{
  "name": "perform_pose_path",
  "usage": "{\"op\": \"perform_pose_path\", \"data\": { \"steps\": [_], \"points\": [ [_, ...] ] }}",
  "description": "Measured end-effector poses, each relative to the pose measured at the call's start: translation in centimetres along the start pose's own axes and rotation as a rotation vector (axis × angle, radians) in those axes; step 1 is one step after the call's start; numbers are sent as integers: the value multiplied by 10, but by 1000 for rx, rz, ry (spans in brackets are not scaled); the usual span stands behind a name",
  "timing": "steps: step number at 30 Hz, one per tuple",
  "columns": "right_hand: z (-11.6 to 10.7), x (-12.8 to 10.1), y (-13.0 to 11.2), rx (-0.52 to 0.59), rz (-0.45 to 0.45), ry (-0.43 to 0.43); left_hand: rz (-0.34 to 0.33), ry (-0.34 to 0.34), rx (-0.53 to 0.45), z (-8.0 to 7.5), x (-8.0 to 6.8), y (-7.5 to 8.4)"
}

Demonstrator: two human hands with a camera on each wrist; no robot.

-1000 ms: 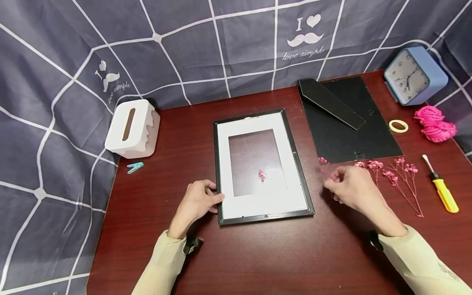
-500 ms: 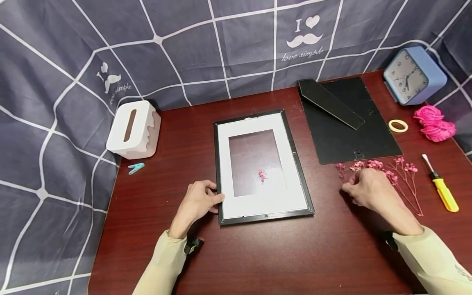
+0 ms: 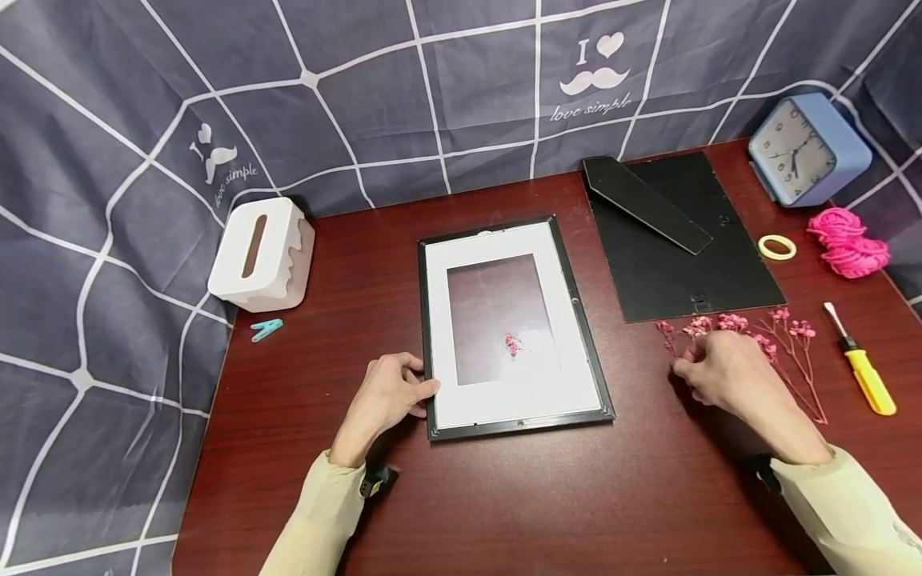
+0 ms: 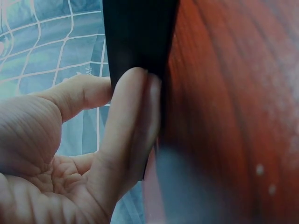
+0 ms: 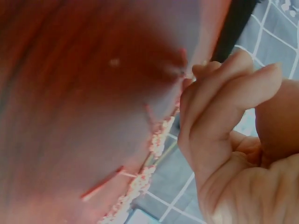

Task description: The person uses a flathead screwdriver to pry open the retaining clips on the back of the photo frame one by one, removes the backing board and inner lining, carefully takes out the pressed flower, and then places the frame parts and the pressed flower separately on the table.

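My left hand (image 3: 389,388) grips the lower left edge of a black picture frame (image 3: 522,423), thumb on top. In the left wrist view, fingers press the dark frame edge (image 4: 138,37). Inside the frame lies a white mat (image 3: 497,406) with a rectangular window, where a small pink flower piece (image 3: 512,344) shows. At the table's right, my right hand (image 3: 727,372) pinches the stem of a small pink dried flower sprig (image 3: 666,326). Beside it lie several more pink sprigs (image 3: 801,330), partly hidden by the hand. In the right wrist view, a reddish stem (image 5: 183,58) shows at the fingertips.
Behind the right hand lies a black frame back (image 3: 677,280) with its stand. A blue clock (image 3: 807,152), pink yarn (image 3: 850,244), a tape roll (image 3: 777,257) and a yellow screwdriver (image 3: 873,384) line the right. A white tissue box (image 3: 270,280) and teal clip (image 3: 266,330) lie left.
My right hand has moved to the right with the small sprig, to beside the other sprigs, and has hardly moved in the last half second. The left hand and the frame stay put.
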State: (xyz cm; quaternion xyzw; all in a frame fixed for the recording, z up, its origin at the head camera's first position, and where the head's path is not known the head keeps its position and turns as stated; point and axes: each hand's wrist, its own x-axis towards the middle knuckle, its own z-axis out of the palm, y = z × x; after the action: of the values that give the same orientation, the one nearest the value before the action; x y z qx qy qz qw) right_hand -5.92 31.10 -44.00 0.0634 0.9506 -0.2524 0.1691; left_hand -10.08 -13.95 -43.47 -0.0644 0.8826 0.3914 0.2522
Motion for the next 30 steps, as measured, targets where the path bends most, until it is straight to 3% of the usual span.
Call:
{"op": "perform_pose_path", "data": {
  "steps": [4, 13, 23, 30],
  "points": [
    [-2, -4, -10, 27, -13, 9, 5, 3, -9, 0, 0, 0],
    [1, -4, -50, 27, -169, 78, -3, 4, -15, 0, 0, -1],
    [20, 9, -102, 41, -384, 51, 1, -1, -5, -2, 0, -3],
    [31, 29, -129, 19, -465, -52, 6, 3, -9, -1, 1, -2]
  ]
}}
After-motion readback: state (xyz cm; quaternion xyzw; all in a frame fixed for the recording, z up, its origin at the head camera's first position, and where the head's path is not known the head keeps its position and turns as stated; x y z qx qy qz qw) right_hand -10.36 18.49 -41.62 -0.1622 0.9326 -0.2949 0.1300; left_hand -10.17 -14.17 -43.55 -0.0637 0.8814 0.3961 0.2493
